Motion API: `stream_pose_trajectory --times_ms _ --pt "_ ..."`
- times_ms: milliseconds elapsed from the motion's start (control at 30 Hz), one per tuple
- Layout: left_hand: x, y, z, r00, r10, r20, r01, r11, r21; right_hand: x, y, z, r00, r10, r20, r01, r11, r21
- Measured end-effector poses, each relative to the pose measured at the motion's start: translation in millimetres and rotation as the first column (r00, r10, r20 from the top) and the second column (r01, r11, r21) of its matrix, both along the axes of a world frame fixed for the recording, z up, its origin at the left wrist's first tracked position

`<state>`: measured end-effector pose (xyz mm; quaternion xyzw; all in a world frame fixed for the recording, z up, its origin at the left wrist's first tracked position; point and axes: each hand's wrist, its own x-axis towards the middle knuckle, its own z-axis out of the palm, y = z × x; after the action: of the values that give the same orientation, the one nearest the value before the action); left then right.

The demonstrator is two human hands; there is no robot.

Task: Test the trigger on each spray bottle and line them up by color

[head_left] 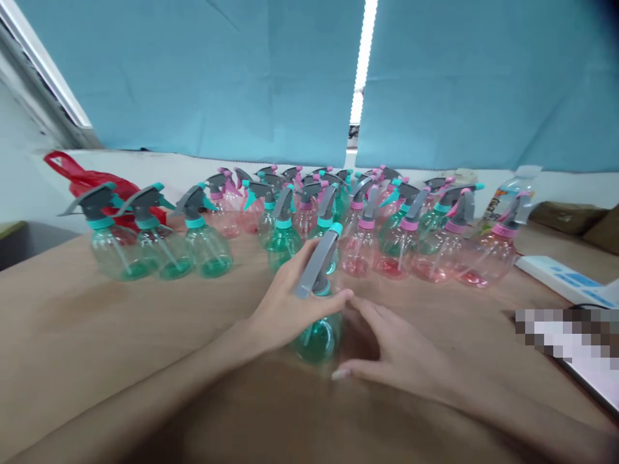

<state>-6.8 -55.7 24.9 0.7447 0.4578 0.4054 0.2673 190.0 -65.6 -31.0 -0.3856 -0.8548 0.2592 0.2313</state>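
Observation:
A clear green spray bottle (316, 338) stands at the near middle of the table, with a grey trigger head and turquoise collar and nozzle. My left hand (287, 296) is wrapped round its neck, thumb across the front below the collar; the far fingers are hidden behind it. To the right of the bottle is my right hand (394, 345), slightly blurred, with thumb and fingers apart and nothing between them. Its fingertips come close to my left thumb; whether they touch the bottle I cannot tell.
Three green spray bottles (210, 251) line the left side. Several green and pink spray bottles (396, 251) crowd the back and right. A red plastic bag (80, 177) lies back left. At right are a labelled drink bottle (505, 196), a white device (563, 277) and a partly pixelated flat object (587, 370).

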Motion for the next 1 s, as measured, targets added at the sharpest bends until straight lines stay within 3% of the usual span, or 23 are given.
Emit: stream_pose_trajectory --times_ms 100,200,400,667,833,1000 --pt "-4 -4 0.7 0.998 -0.011 0.069 0.011 1.000 -0.009 -27 -4 8.2 0.998 0.007 -0.060 -0.006 1.000 0.014" --pt "-15 -11 3.4 0.999 0.027 0.044 -0.028 1.000 0.008 -54 -5 9.7 0.995 -0.060 -0.085 0.063 0.998 0.031" --pt "-65 -24 4.7 0.981 0.174 -0.090 -0.169 0.984 0.053 -99 -2 12.6 0.997 -0.048 -0.064 0.051 0.998 0.044" --pt "-132 -21 -1.4 0.887 0.390 -0.248 -0.324 0.907 0.270 -158 22 16.9 0.989 -0.100 0.106 0.056 0.932 0.358" --pt "-145 7 2.1 0.884 0.408 -0.230 -0.361 0.906 0.221 -147 37 22.1 0.965 -0.233 0.120 0.161 0.889 0.429" --pt "-150 37 2.7 0.888 0.396 -0.235 -0.357 0.914 0.193 -116 59 26.9 0.883 -0.462 0.084 0.355 0.775 0.523"
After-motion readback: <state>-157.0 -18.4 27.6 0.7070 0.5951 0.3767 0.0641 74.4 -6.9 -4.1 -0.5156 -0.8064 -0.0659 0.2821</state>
